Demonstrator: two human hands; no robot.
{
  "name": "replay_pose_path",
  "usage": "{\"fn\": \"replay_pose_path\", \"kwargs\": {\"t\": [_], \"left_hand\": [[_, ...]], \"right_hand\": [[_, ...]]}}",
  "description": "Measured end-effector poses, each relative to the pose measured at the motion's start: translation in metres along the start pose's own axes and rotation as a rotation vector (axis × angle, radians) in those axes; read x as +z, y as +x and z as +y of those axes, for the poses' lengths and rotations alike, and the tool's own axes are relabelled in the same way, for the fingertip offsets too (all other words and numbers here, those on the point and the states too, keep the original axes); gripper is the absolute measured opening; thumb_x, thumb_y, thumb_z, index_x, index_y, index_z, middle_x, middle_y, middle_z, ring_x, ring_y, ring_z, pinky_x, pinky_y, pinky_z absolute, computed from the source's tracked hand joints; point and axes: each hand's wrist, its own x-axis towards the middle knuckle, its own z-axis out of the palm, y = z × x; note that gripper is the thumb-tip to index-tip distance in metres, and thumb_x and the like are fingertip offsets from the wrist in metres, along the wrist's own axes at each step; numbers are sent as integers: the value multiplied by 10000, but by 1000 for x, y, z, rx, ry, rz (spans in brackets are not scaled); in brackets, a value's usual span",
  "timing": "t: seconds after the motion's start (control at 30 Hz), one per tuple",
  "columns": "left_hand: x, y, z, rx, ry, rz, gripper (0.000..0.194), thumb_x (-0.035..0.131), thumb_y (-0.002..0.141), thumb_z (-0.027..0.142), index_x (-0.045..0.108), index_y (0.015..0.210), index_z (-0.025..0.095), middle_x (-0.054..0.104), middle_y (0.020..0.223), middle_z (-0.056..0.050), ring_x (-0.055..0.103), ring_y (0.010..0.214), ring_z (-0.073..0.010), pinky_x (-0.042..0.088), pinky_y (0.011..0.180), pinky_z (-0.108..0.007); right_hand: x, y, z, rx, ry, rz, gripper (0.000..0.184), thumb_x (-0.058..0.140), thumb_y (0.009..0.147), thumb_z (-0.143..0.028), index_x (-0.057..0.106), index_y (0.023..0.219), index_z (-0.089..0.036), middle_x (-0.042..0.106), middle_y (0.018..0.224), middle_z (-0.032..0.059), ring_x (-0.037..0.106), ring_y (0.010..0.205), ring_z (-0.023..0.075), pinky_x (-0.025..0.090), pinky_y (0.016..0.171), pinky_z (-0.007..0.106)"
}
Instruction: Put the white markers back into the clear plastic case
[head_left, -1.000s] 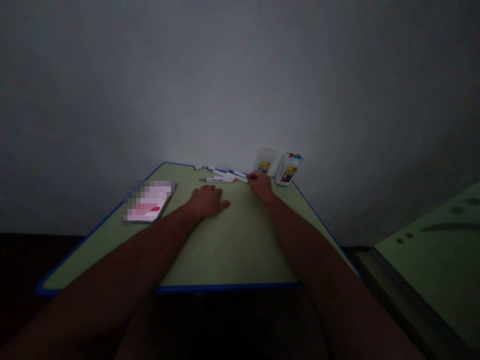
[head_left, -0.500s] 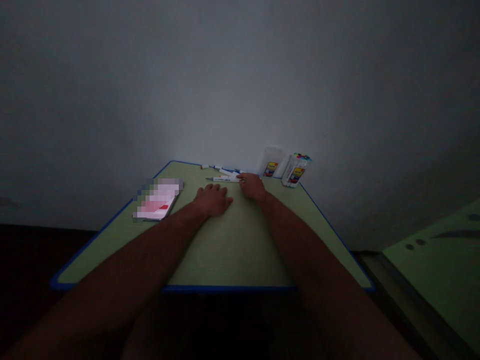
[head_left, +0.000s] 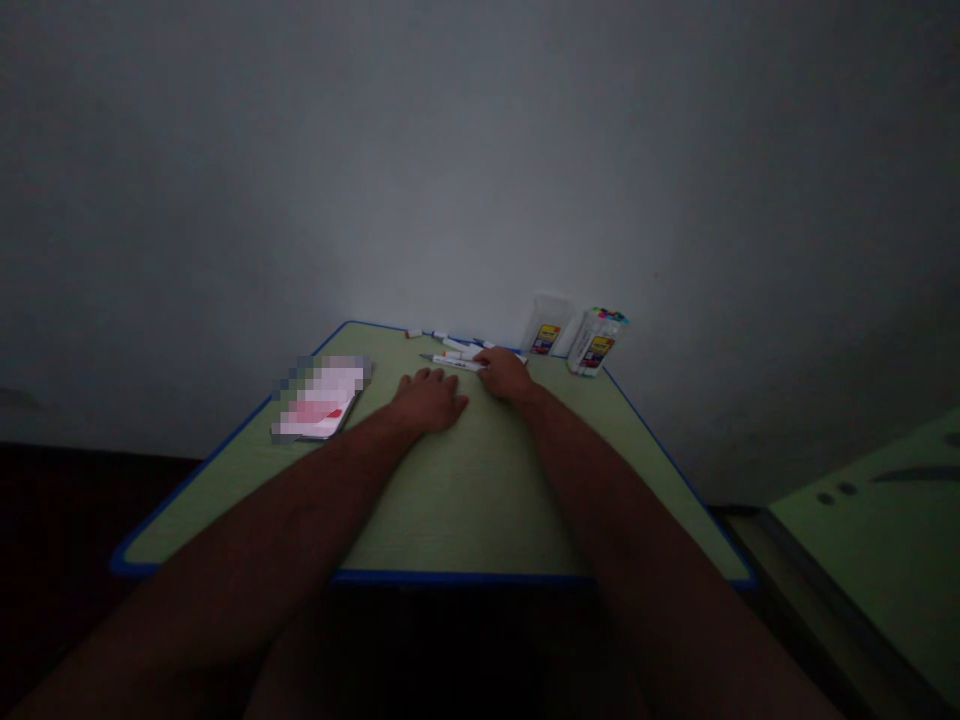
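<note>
My left hand lies flat on the green table, palm down with its fingers apart, just in front of the pens. My right hand is closed at the right end of a white marker pen, whose dark tip points left. Behind it, several more white marker pens lie loosely along the table's far side, partly hidden by my right hand. A small loose cap or short pen piece lies to their left.
A clear pen case with a yellow label stands at the far edge. Right of it stands a second case filled with colourful-ended markers. On the left lies a phone or tablet, its screen blurred. A grey wall rises behind the table.
The marker pen at my right hand has tilted slightly, its tip end now a little higher than the held end. My left hand stays flat. The whole view has shifted slightly.
</note>
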Motion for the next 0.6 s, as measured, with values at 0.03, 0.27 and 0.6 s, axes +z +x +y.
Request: {"fn": "replay_pose_path", "kwargs": {"t": [0.03, 0.27, 0.6], "left_hand": [[0, 0, 0, 0, 1, 2, 564, 329, 947, 526, 568, 1321, 178, 545, 1406, -201, 473, 1297, -399, 410, 998, -599], [0, 0, 0, -1, 5, 6, 548, 348, 942, 526, 586, 1294, 180, 557, 1392, -199, 480, 1293, -395, 412, 1002, -584], [1, 3, -2, 1, 10, 0, 580, 325, 947, 532, 559, 1352, 188, 542, 1419, -199, 474, 1305, -400, 409, 1003, -585]], "right_hand": [[0, 0, 0, 3, -2, -5, 369, 604, 882, -230, 702, 1237, -196, 682, 1238, 95, 621, 1127, 220, 447, 978, 297], [-4, -6, -1, 17, 13, -18, 269, 620, 879, -234, 757, 1107, -192, 725, 1125, 91, 644, 1037, 211, 456, 913, 284], [-21, -28, 6, 140, 163, 12, 196, 623, 847, -167, 755, 991, -157, 742, 1002, 69, 646, 913, 168, 451, 820, 250]]}}
